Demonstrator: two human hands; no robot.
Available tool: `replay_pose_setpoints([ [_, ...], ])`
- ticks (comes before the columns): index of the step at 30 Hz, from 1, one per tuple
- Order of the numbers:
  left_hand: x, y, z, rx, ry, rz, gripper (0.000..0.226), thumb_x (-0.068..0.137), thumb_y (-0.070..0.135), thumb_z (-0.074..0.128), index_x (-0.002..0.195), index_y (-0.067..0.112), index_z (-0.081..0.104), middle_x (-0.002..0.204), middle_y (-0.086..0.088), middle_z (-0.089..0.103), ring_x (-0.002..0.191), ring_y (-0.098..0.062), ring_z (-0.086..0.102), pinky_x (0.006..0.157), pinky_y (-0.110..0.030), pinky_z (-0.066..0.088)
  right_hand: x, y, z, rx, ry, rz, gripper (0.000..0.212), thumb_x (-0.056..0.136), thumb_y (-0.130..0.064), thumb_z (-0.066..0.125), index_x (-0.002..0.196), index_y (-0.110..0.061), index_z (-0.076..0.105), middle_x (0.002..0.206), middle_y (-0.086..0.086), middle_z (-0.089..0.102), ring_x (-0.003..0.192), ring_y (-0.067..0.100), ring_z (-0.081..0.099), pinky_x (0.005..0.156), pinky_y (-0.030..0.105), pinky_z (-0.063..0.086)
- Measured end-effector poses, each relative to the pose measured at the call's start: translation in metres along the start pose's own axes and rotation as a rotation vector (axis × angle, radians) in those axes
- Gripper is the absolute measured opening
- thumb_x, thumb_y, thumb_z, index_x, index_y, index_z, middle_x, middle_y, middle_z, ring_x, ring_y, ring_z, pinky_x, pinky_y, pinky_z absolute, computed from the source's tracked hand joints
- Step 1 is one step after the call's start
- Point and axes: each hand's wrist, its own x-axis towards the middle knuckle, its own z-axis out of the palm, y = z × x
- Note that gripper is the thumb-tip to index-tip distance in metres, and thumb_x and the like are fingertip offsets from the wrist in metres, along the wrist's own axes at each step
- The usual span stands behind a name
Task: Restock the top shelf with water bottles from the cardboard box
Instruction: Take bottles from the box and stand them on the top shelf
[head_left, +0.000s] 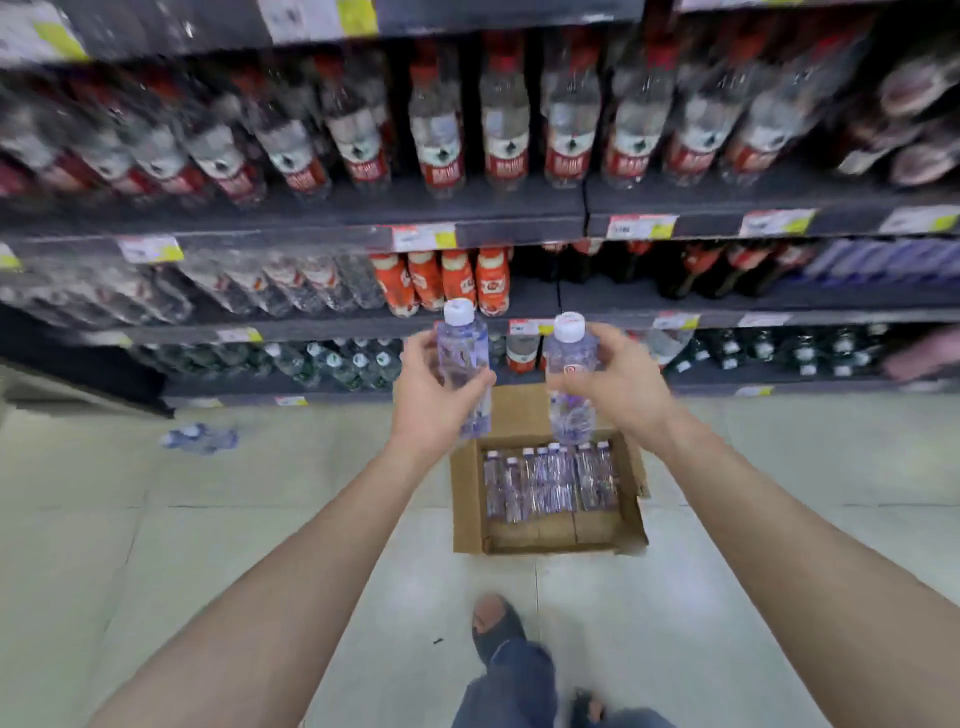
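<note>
I hold two small clear water bottles with white caps upright in front of me. My left hand (434, 387) grips the left bottle (462, 345) round its middle. My right hand (618, 382) grips the right bottle (569, 358) the same way. Below them on the floor stands the open cardboard box (467, 499), with several more of these bottles (550, 480) lying in a row in its far half. The top shelf edge (493, 13) runs along the upper border of the view; what stands on it is out of sight.
Shelves ahead carry red-labelled water bottles (504, 130), orange drink bottles (441, 280) and dark bottles (727, 270). A crumpled plastic wrap (200, 436) lies on the tiled floor to the left. My feet (498, 629) stand just behind the box.
</note>
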Motion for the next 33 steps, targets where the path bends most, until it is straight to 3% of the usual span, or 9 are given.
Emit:
replay_pose_setpoints([
  [6, -0.074, 0.104, -0.101, 0.000, 0.034, 0.183, 0.063, 0.073, 0.035, 0.091, 0.110, 0.059, 0.046, 0.106, 0.042, 0.062, 0.099, 0.018, 0.060, 0.076, 0.001, 0.042, -0.100, -0.137, -0.029, 0.074, -0.018, -0.224, 0.049, 0.066, -0.033, 0.088, 0.108, -0.045, 0.065, 0.092, -0.017, 0.075, 0.080, -0.004, 0.068, 0.073, 0.024, 0.053],
  [11, -0.132, 0.173, -0.180, -0.020, 0.087, 0.262, 0.075, 0.069, 0.052, 0.089, 0.132, 0.039, 0.050, 0.122, 0.018, 0.065, 0.112, -0.001, 0.062, 0.096, -0.029, 0.051, -0.184, -0.224, -0.045, 0.064, -0.047, -0.367, 0.058, 0.066, -0.045, 0.087, 0.118, -0.044, 0.062, 0.103, -0.015, 0.069, 0.092, 0.006, 0.065, 0.079, 0.032, 0.055],
  [14, -0.160, 0.212, -0.229, -0.023, 0.144, 0.303, 0.077, 0.066, 0.058, 0.087, 0.131, 0.039, 0.049, 0.115, 0.020, 0.065, 0.105, 0.000, 0.063, 0.088, -0.027, 0.053, -0.226, -0.272, -0.048, 0.067, -0.049, -0.436, 0.066, 0.066, -0.047, 0.087, 0.126, -0.041, 0.060, 0.112, -0.011, 0.067, 0.098, 0.013, 0.064, 0.081, 0.035, 0.055],
  [17, -0.184, 0.247, -0.279, -0.020, 0.225, 0.348, 0.077, 0.063, 0.066, 0.086, 0.124, 0.051, 0.042, 0.107, 0.031, 0.058, 0.095, 0.022, 0.057, 0.070, -0.007, 0.045, -0.258, -0.319, -0.043, 0.082, -0.040, -0.518, 0.066, 0.067, -0.047, 0.088, 0.127, -0.039, 0.061, 0.114, -0.009, 0.066, 0.103, 0.016, 0.064, 0.077, 0.034, 0.054],
  [19, -0.194, 0.267, -0.313, -0.023, 0.264, 0.376, 0.078, 0.059, 0.071, 0.085, 0.123, 0.052, 0.044, 0.101, 0.031, 0.060, 0.089, 0.029, 0.053, 0.064, -0.007, 0.044, -0.273, -0.352, -0.035, 0.074, -0.021, -0.559, 0.079, 0.067, -0.049, 0.089, 0.137, -0.037, 0.056, 0.119, -0.007, 0.062, 0.105, 0.015, 0.061, 0.074, 0.028, 0.049],
  [23, -0.196, 0.289, -0.385, -0.038, 0.306, 0.422, 0.076, 0.058, 0.068, 0.089, 0.121, 0.047, 0.051, 0.097, 0.023, 0.073, 0.087, 0.005, 0.069, 0.076, -0.024, 0.055, -0.293, -0.414, -0.006, 0.081, 0.000, -0.621, 0.096, 0.065, -0.050, 0.090, 0.149, -0.030, 0.046, 0.123, -0.007, 0.058, 0.103, 0.012, 0.060, 0.068, 0.020, 0.044],
  [27, -0.184, 0.298, -0.460, -0.049, 0.325, 0.474, 0.084, 0.058, 0.069, 0.086, 0.126, 0.047, 0.043, 0.095, 0.029, 0.072, 0.087, 0.011, 0.065, 0.074, -0.021, 0.048, -0.300, -0.470, 0.039, 0.063, 0.017, -0.654, 0.084, 0.064, -0.054, 0.089, 0.138, -0.033, 0.054, 0.119, -0.006, 0.060, 0.101, 0.014, 0.060, 0.077, 0.029, 0.047],
  [30, -0.164, 0.294, -0.512, -0.077, 0.304, 0.496, 0.095, 0.062, 0.064, 0.084, 0.142, 0.036, 0.042, 0.102, 0.018, 0.073, 0.096, -0.001, 0.066, 0.082, -0.028, 0.052, -0.302, -0.511, 0.083, 0.079, 0.034, -0.678, 0.070, 0.064, -0.051, 0.090, 0.121, -0.047, 0.050, 0.099, -0.020, 0.056, 0.088, -0.004, 0.055, 0.067, 0.021, 0.042],
  [33, -0.143, 0.289, -0.565, -0.081, 0.282, 0.521, 0.094, 0.070, 0.053, 0.087, 0.148, 0.030, 0.039, 0.109, 0.014, 0.069, 0.100, -0.006, 0.066, 0.081, -0.027, 0.052, -0.297, -0.553, 0.129, 0.062, 0.059, -0.702, 0.042, 0.065, -0.042, 0.092, 0.098, -0.044, 0.066, 0.069, -0.014, 0.071, 0.065, -0.003, 0.066, 0.052, 0.013, 0.045],
])
